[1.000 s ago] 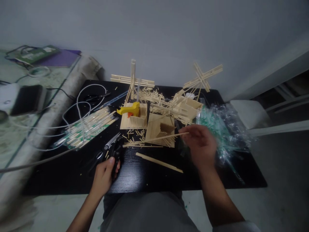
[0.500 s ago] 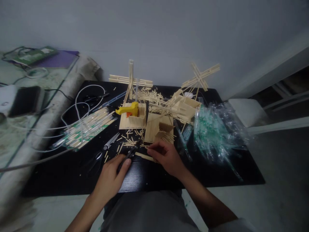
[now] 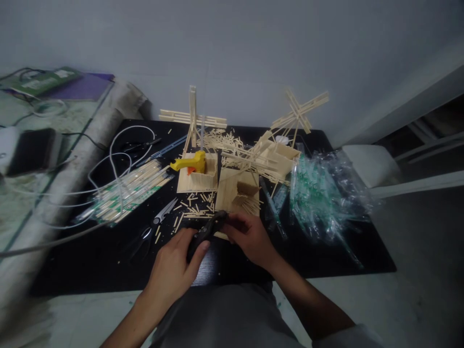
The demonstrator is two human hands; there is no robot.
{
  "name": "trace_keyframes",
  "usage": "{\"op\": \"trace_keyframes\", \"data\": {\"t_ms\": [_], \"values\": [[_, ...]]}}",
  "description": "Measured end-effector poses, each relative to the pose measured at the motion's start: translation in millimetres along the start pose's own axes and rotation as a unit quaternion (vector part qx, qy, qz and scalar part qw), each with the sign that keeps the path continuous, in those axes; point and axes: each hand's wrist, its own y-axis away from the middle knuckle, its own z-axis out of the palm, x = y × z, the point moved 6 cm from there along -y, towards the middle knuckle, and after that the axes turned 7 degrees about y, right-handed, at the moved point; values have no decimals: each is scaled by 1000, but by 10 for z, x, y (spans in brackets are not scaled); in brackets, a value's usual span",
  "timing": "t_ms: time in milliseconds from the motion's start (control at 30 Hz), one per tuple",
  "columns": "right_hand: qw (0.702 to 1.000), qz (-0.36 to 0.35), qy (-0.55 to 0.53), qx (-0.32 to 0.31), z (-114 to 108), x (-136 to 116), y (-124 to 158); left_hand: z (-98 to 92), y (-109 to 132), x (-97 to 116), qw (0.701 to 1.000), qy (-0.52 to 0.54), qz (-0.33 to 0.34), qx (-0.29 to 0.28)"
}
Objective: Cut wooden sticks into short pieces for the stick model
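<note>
My left hand (image 3: 176,263) is wrapped round a dark hand tool (image 3: 207,231), whose head points up and to the right. At the tool's head, my right hand (image 3: 250,237) has its fingers pinched together; whatever lies between them is too small to make out. Pale wooden strips (image 3: 222,235) lie on the black table just under the right fingertips. Short cut sticks (image 3: 197,211) are scattered beyond the tool. Behind my right hand is a wooden board (image 3: 228,186) bearing a small box-like stick structure (image 3: 247,191).
A yellow glue gun (image 3: 190,163) rests on another stick-built base. Scissors (image 3: 157,220), bundled sticks in plastic (image 3: 132,191) and white cables lie left. Two stick crosses (image 3: 193,117) (image 3: 299,113) stand at the back. Clear and green plastic wrappers (image 3: 319,193) cover the right side.
The tool in my left hand has moved right, and its head now meets my right fingertips. The view has shifted slightly.
</note>
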Motion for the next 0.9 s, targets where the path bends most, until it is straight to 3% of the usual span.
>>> {"op": "trace_keyframes", "data": {"t_ms": [500,900], "values": [[999,32,8,12,42,106,-18,98,-14,-130,994,-67,-71,-46],[998,36,-37,-34,136,119,-8,-22,-31,-121,996,19,-89,-16]]}}
